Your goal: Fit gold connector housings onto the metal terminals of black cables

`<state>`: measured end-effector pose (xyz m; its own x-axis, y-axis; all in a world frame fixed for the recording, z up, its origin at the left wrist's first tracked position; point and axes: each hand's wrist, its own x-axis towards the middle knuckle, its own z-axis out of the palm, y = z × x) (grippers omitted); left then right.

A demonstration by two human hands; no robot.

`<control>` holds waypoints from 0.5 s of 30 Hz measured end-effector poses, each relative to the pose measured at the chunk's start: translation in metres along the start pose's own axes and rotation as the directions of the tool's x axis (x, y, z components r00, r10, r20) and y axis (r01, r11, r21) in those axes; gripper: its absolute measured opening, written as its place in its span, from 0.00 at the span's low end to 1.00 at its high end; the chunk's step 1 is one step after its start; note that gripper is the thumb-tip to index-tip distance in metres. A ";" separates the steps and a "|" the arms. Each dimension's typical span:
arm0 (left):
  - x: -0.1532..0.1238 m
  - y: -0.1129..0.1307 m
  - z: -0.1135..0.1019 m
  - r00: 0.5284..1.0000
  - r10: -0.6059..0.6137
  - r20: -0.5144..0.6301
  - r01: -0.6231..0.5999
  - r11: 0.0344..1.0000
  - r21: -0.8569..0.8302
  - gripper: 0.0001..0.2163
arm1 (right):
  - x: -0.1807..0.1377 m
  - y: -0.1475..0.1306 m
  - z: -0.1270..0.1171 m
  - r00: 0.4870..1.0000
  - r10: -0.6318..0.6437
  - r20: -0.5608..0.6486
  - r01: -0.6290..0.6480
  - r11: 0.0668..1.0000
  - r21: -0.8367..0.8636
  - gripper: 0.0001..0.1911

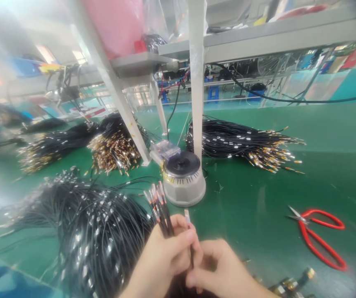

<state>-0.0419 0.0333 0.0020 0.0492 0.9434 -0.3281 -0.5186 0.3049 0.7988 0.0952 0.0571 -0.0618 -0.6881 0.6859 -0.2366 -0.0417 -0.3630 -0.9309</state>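
Several black cables (164, 215) with stripped, coppery ends stand up out of my left hand (171, 248), whose fingers are wrapped round them. One single cable end (187, 215) sticks up apart from that bunch, between the left thumb and fingers. Just below, my right hand (215, 265) pinches the lower part of this single cable, close against the left hand. A large heap of black cables (100, 231) with white tags lies to the left of my hands. Behind them stands a round whitish device (184, 186) with a black disc on top.
Red-handled scissors (321, 236) lie open on the green floor (243, 215) at right. More cable bundles lie behind, at right (243, 142) and left (112, 145). White table legs (197, 82) rise beside the device. Brass-coloured connectors (291, 283) sit at the lower right.
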 end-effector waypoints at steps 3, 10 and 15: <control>0.002 0.001 0.000 1.000 0.017 -0.004 -0.016 0.999 0.030 0.09 | -0.001 0.003 0.001 0.999 -0.021 -0.024 0.021 1.000 -0.005 0.22; -0.010 0.006 -0.007 0.991 0.018 -0.132 -0.009 0.997 0.074 0.11 | -0.001 -0.045 -0.018 0.777 -0.491 0.394 0.616 0.462 -0.638 0.10; -0.026 0.010 -0.016 0.952 0.117 -0.284 -0.076 0.985 0.153 0.14 | 0.052 -0.109 -0.044 0.633 -0.756 0.168 0.350 0.086 -0.933 0.14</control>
<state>-0.0623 0.0101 0.0100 -0.2566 0.8962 -0.3618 -0.3842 0.2489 0.8891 0.0959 0.1604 0.0154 -0.5254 0.6028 0.6005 0.4316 0.7970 -0.4224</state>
